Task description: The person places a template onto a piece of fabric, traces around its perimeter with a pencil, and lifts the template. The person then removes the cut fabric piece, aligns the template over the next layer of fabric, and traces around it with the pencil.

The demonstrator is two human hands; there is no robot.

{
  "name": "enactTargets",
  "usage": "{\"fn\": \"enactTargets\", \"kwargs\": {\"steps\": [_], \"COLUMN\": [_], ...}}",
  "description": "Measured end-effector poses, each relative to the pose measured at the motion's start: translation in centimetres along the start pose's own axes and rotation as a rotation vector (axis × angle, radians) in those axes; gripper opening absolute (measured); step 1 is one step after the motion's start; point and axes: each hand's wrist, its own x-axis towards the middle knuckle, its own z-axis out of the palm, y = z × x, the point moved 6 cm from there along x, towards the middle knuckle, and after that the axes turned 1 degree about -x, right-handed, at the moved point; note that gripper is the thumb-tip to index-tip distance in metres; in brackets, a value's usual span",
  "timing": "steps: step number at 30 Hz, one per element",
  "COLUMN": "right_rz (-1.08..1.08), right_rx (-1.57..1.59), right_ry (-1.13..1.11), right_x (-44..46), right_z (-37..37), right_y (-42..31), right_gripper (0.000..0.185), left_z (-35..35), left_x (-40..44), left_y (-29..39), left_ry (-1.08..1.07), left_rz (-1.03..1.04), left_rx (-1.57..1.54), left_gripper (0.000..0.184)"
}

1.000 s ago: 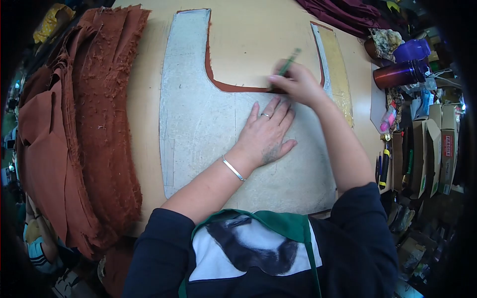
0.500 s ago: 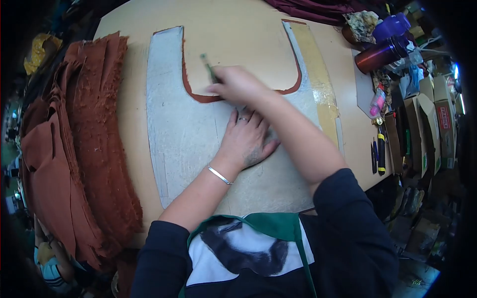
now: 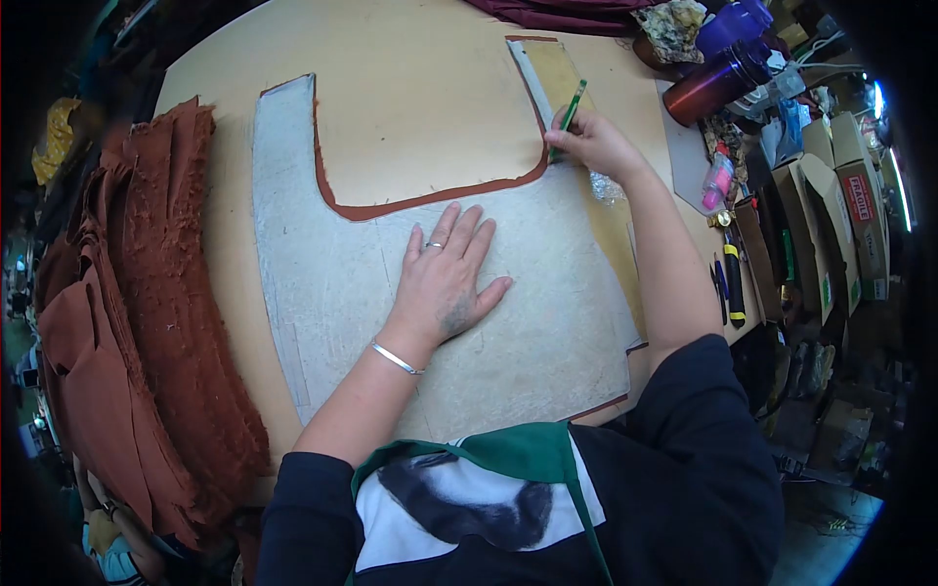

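A large grey U-shaped template (image 3: 528, 322), with a yellowish strip down its right arm, lies flat over rust-brown material (image 3: 420, 204) that shows along the inner cutout. My left hand (image 3: 447, 273) rests on the template just below the cutout, palm down and fingers spread. In my right hand (image 3: 601, 148) is a green pencil (image 3: 570, 109), pinched between the fingers and pointing down. Its lower end is at the right inner curve of the cutout, by the brown edge. Whether the tip touches the material I cannot tell.
A pile of rust-brown pieces (image 3: 181, 293) with rough edges lies on the left of the table (image 3: 420, 98). To the right are a dark red tumbler (image 3: 708, 86), a pink bottle (image 3: 718, 181), a black-and-yellow cutter (image 3: 734, 283) and cardboard boxes (image 3: 845, 205). Another person's arm (image 3: 137, 537) shows lower left.
My right hand has moved with the pencil from the middle of the cutout to its right inner curve. My left hand stays on the template. The whole view has shifted slightly.
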Motion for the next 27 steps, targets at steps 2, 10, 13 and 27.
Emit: {"fn": "enactTargets", "kwargs": {"steps": [2, 10, 13, 27], "right_rz": [-0.048, -0.078, -0.059, -0.030], "right_rx": [-0.053, -0.043, 0.024, 0.080], "right_ry": [0.037, 0.048, 0.058, 0.130], "right_x": [1.7, 8.8, 10.0, 5.4], "right_z": [-1.4, -3.5, -3.8, -3.0], "right_y": [0.7, 0.5, 0.5, -0.1], "right_gripper": [0.012, 0.014, 0.016, 0.020], "left_z": [0.0, -0.1, -0.2, 4.1], "left_x": [0.0, 0.3, 0.4, 7.5], "left_y": [0.1, 0.1, 0.2, 6.6], "left_ry": [-0.010, -0.032, -0.039, -0.084], "left_rz": [-0.001, -0.022, -0.022, 0.230], "left_rx": [0.007, 0.003, 0.015, -0.090], "left_gripper": [0.058, 0.058, 0.058, 0.058]}}
